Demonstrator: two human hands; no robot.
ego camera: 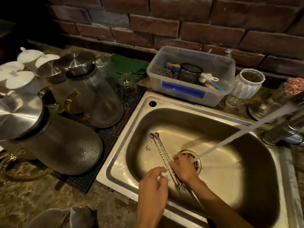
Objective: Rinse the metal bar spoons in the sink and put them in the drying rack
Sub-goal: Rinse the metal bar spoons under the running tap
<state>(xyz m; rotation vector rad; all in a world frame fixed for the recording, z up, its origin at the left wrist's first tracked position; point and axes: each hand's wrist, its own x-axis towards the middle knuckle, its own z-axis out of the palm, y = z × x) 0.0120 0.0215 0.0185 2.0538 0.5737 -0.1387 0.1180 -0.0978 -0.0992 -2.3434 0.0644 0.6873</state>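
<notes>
Two or three long twisted metal bar spoons [160, 150] lie together as a bundle inside the steel sink [164, 116], bowls pointing to the far left, forked ends near me. My right hand [183, 168] grips the bundle at its middle, right by the drain [196, 163]. A stream of water [243, 134] from the tap at the right lands on that hand. My left hand [153, 185] hovers just left of the spoons' near ends, fingers apart, holding nothing. No drying rack is clearly visible.
Left of the sink, several lidded glass pitchers [92, 92] and small glasses stand on a black rubber mat [115, 129]. A clear plastic tub [189, 96] with scrubbers and a mesh cup sits behind the sink. A white jar [248, 83] and the tap base [283, 135] are at right.
</notes>
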